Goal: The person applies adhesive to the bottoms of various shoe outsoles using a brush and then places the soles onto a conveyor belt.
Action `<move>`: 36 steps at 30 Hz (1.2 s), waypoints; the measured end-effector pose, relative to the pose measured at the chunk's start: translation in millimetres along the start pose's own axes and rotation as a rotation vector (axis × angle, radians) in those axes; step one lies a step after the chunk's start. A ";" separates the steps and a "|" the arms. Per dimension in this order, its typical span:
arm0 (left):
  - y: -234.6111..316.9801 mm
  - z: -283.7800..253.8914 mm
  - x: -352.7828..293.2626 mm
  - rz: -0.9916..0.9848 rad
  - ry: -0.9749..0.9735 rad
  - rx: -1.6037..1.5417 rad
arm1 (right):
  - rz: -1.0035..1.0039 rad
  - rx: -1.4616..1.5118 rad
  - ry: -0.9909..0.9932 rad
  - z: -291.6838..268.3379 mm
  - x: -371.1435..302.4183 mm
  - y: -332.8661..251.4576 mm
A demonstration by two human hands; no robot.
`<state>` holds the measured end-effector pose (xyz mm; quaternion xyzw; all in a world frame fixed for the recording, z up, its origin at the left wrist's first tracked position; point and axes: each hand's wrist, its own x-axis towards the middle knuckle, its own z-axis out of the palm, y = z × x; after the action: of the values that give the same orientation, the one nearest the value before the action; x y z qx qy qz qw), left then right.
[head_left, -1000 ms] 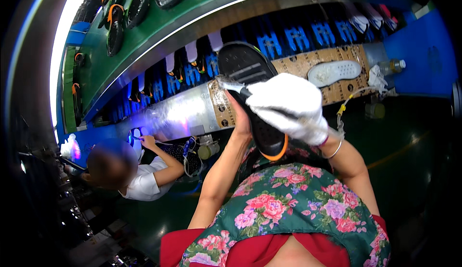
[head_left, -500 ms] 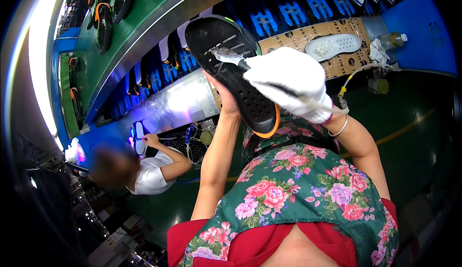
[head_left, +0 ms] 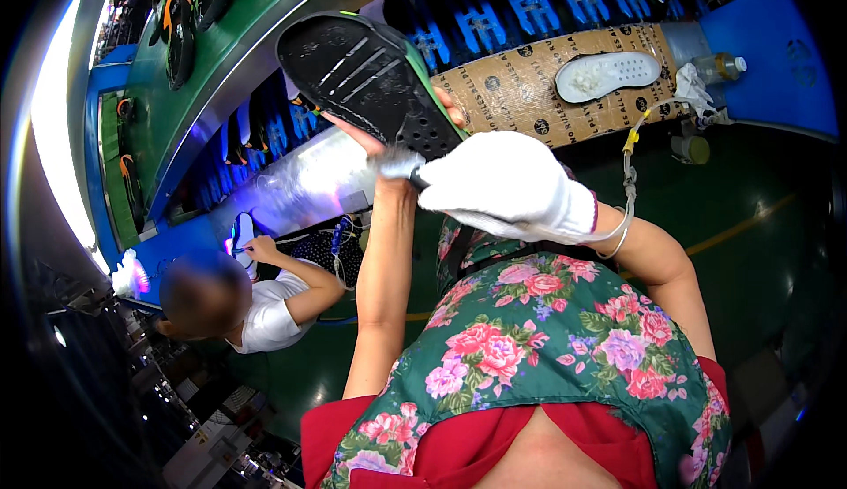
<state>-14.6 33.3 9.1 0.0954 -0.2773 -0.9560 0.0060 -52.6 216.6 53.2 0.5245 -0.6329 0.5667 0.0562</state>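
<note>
A black shoe sole [head_left: 357, 74] with a green edge lies tilted across my bare left hand [head_left: 360, 134], its inner side facing up. That hand grips it from beneath, fingertips curling over the right edge. Slots cross its broad end and small holes show at the narrower part; wet-looking streaks shine on it. My right hand [head_left: 507, 185], in a white glove, is closed around a brush [head_left: 401, 164]. The bristles, blurred by motion, are at the sole's near end, over my left wrist; whether they touch is unclear. The glove hides that end of the sole.
A cardboard-covered ledge [head_left: 494, 97] holds a white perforated insole [head_left: 609, 76] with pale clumps on it. Beyond it are blue racks [head_left: 534, 13]. A clear bottle [head_left: 719, 67] and thin tubing [head_left: 630, 145] are at right. Another person in a white shirt [head_left: 273, 313] works at left beside a green conveyor [head_left: 256, 4].
The sole has shifted up and left and tilted further. My right hand has drawn the brush from the sole's broad end down toward its near end.
</note>
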 end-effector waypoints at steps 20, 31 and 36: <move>27.1 3.3 25.7 0.153 -0.187 -0.216 | 0.063 0.151 -0.046 -2.7 -1.0 -7.8; 37.0 -13.0 30.8 0.080 -0.267 -0.145 | 0.188 0.270 -0.023 -4.7 3.7 -8.3; 37.7 -12.5 34.1 0.052 -0.296 -0.019 | 0.029 -0.135 -0.037 5.1 -9.5 -1.5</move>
<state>-47.3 -7.4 12.7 -0.0541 -0.2686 -0.9617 -0.0093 -44.6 218.6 46.1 0.5207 -0.6781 0.5137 0.0712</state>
